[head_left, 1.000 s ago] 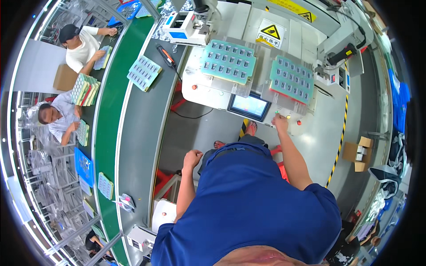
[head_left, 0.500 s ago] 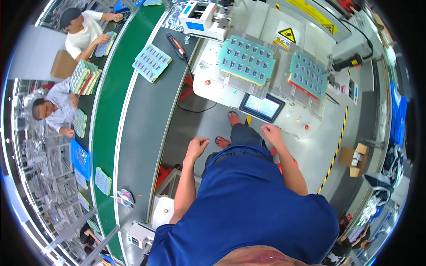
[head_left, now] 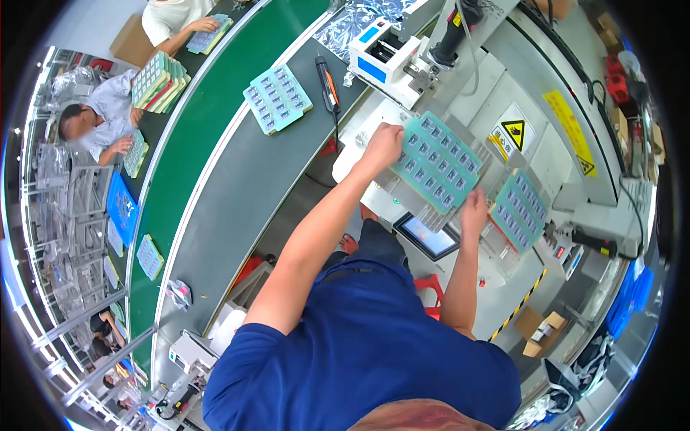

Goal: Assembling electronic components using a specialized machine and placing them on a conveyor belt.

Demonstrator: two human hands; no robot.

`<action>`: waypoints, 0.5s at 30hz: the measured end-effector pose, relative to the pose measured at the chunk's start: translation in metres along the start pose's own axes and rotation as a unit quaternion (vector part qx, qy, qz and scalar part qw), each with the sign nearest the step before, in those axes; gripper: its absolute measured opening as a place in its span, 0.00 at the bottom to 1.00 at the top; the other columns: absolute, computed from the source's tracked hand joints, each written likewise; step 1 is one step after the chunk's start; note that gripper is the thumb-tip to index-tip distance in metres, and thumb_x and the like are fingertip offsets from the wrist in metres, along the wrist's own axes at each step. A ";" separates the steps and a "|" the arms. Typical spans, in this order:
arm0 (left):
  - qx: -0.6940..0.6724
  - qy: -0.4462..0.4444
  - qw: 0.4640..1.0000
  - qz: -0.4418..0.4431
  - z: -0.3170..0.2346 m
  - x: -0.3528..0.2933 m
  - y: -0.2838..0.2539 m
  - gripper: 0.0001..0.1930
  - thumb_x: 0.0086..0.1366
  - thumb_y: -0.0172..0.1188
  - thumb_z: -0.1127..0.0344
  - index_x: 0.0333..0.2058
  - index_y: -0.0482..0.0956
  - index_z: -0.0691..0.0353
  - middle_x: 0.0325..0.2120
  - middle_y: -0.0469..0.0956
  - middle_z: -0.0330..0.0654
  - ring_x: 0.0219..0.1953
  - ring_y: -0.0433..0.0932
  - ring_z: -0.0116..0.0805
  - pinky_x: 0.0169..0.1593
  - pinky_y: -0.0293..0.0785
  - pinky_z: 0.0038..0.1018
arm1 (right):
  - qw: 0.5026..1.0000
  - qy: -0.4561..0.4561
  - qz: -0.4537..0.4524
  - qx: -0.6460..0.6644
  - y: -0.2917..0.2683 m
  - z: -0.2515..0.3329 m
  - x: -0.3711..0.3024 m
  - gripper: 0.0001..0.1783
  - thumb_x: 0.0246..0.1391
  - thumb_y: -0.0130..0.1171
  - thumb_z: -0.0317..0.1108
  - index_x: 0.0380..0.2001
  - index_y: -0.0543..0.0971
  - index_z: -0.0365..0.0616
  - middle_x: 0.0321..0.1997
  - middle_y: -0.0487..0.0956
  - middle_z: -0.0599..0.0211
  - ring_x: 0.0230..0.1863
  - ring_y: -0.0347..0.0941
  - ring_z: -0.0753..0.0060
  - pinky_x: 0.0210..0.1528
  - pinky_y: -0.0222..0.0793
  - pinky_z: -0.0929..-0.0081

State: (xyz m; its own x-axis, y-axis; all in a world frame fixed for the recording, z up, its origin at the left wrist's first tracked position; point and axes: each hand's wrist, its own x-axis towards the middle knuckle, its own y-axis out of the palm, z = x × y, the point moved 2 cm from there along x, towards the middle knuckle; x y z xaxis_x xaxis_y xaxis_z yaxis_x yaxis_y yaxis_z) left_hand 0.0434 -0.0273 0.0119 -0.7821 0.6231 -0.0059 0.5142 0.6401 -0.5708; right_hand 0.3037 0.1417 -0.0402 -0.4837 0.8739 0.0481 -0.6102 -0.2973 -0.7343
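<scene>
A light green tray (head_left: 436,164) with rows of small dark parts lies over a metal fixture plate on the white machine. My left hand (head_left: 383,147) has its fingers closed on the tray's left edge. On the opposite edge, my right hand (head_left: 474,210) grips the tray near its lower right corner. The undersides of both grips are hidden. To the right of my right hand sits a second green tray (head_left: 520,207) with similar parts, on its own fixture. Below the first tray, a touch screen (head_left: 426,235) is set into the machine's front.
A third green tray (head_left: 277,99) and an electric screwdriver (head_left: 327,85) lie on the grey bench left of the machine. Beyond runs a green conveyor (head_left: 188,136), where two people handle trays. A red stool (head_left: 430,291) stands near my legs.
Both my hands have risen from near my waist and moved forward onto the first tray's edges. The whole view has turned and shifted toward the machine.
</scene>
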 end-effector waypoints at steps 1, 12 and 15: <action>-0.001 -0.006 1.000 -0.001 0.003 0.008 0.005 0.16 0.66 0.50 0.63 0.46 0.79 0.66 0.39 0.79 0.54 0.45 0.77 0.53 0.53 0.71 0.39 | 0.995 0.071 0.025 0.060 0.005 -0.010 0.008 0.21 0.61 0.50 0.34 0.54 0.72 0.35 0.47 0.79 0.54 0.47 0.75 0.60 0.51 0.68 0.65; -0.150 -0.224 0.946 0.178 0.029 0.037 0.019 0.12 0.59 0.58 0.69 0.41 0.83 0.64 0.31 0.83 0.48 0.33 0.81 0.35 0.40 0.74 0.30 | 0.913 0.256 0.159 0.276 0.002 -0.002 0.025 0.11 0.63 0.51 0.30 0.45 0.79 0.40 0.33 0.79 0.75 0.29 0.67 0.85 0.31 0.62 0.80; -0.187 -0.196 0.948 0.164 0.018 0.031 0.002 0.12 0.58 0.58 0.71 0.40 0.83 0.65 0.29 0.83 0.47 0.32 0.80 0.33 0.40 0.74 0.29 | 0.905 0.238 0.129 0.327 -0.008 0.012 0.021 0.11 0.63 0.52 0.31 0.45 0.78 0.39 0.35 0.79 0.75 0.31 0.68 0.85 0.33 0.63 0.80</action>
State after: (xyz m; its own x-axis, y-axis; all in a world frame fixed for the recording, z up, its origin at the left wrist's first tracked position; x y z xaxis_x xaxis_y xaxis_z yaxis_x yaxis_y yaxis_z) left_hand 0.0139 -0.0152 -0.0041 -0.5922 0.6475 -0.4796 0.7834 0.6021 -0.1543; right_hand 0.2908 0.1581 -0.0247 -0.4325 0.7629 -0.4805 -0.8315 -0.5436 -0.1147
